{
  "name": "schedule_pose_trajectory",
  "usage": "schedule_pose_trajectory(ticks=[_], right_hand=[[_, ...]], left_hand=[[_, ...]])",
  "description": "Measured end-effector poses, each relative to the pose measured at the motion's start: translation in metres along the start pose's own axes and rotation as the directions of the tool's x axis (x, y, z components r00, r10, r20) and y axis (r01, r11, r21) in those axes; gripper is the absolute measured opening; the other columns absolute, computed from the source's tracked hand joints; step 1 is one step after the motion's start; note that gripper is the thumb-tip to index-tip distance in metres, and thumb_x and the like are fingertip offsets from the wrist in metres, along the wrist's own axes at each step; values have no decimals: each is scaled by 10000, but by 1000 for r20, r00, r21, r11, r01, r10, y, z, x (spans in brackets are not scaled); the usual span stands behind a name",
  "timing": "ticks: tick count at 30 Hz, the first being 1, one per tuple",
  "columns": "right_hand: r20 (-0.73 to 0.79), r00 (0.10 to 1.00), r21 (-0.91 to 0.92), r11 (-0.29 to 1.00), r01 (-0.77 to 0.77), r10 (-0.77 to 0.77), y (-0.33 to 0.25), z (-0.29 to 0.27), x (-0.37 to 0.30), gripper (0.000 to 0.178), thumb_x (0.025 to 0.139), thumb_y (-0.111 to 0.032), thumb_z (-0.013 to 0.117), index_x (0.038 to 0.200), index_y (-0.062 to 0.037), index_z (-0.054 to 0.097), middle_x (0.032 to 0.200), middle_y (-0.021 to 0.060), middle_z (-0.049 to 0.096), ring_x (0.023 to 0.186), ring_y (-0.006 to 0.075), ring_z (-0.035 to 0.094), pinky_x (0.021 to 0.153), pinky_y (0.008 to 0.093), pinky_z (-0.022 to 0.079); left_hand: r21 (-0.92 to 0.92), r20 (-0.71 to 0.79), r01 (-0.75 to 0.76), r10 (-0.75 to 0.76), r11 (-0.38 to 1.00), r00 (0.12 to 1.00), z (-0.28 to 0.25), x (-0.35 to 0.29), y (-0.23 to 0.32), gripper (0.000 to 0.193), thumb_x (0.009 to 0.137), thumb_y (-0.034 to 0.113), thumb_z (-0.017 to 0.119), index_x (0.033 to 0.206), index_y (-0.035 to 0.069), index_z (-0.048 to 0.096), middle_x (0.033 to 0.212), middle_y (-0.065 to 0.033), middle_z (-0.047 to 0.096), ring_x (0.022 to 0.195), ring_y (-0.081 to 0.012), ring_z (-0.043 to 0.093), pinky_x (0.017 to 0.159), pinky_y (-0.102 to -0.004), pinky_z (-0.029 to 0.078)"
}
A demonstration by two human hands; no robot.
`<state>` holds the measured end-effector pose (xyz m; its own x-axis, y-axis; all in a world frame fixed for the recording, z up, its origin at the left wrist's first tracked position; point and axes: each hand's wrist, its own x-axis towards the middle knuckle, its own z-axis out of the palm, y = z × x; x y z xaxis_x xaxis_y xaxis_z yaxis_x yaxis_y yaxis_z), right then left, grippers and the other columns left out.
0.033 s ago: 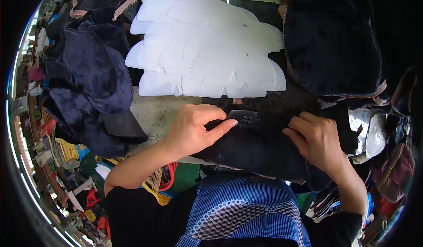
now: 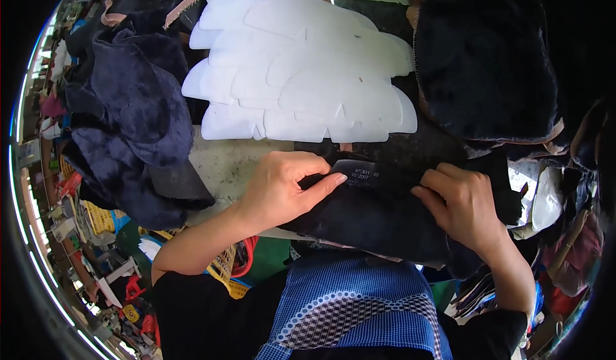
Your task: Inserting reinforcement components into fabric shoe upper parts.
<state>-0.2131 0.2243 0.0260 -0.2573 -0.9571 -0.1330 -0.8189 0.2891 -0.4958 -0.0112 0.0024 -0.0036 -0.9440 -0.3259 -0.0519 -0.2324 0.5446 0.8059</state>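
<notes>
My left hand (image 2: 282, 185) pinches the upper left edge of a black plush-lined boot upper (image 2: 378, 215), its thumb lying along the rim beside a small printed mark. On the other side my right hand (image 2: 457, 201) is closed on the same piece, thumb and fingers pressed together at its upper right edge. The upper is spread between both hands, close in front of my blue checked apron (image 2: 359, 302). Just beyond it lie overlapping white, curved stiffener pieces (image 2: 321, 71) with small notches along their edges.
Dark plush pieces (image 2: 135, 97) are heaped at the left, and more black plush-lined pieces (image 2: 484, 58) lie at the right. A worn pale table surface (image 2: 234, 161) shows between them. Below left are a yellow basket (image 2: 224, 270) and a red rim (image 2: 249, 257). Another person's arm (image 2: 568, 248) appears far right.
</notes>
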Motion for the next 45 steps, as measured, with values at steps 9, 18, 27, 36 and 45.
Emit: schedule_pose_trajectory(ticks=[9, 18, 27, 36, 45], right_hand=[[63, 998, -3, 1000, -25, 25, 3, -2, 11, 159, 889, -194, 752, 830, -63, 686, 730, 82, 628, 606, 287, 647, 536, 384, 493], [9, 1000, 53, 998, -12, 12, 4, -3, 3, 134, 879, -150, 760, 814, -54, 692, 698, 97, 596, 575, 294, 617, 523, 385, 466], [21, 999, -30, 999, -25, 26, -1, 0, 7, 163, 865, -174, 777, 810, -62, 673, 679, 86, 588, 557, 284, 614, 510, 383, 468], [-88, 994, 77, 994, 75, -68, -26, 14, 45, 309, 734, -155, 858, 928, -20, 658, 927, 125, 633, 854, 318, 629, 741, 397, 536], [-201, 946, 269, 915, 302, -254, -45, 1, 28, 183, 739, -22, 821, 871, -17, 694, 837, 104, 651, 780, 306, 602, 690, 393, 521]], left_hand=[[32, -45, 20, -19, 999, 999, 7, 1, -3, 212, 877, 153, 818, 798, -11, 709, 700, -124, 679, 575, -227, 655, 515, -322, 464], [-8, -148, -70, 68, 998, 987, 13, -3, -4, 196, 900, 162, 790, 794, 14, 717, 682, -97, 687, 523, -230, 626, 464, -321, 445], [24, -69, -4, 6, 1000, 998, 10, 4, -3, 184, 877, 133, 797, 793, -1, 703, 650, -114, 660, 509, -240, 619, 471, -327, 434], [177, -64, 18, -7, 984, 998, 14, 10, -2, 217, 835, 166, 813, 772, 15, 670, 624, -135, 625, 519, -299, 626, 480, -373, 449], [-382, -326, -251, 125, 889, 937, 19, -33, 0, 198, 848, 101, 850, 791, 19, 680, 931, -95, 767, 772, -156, 700, 688, -276, 546]])
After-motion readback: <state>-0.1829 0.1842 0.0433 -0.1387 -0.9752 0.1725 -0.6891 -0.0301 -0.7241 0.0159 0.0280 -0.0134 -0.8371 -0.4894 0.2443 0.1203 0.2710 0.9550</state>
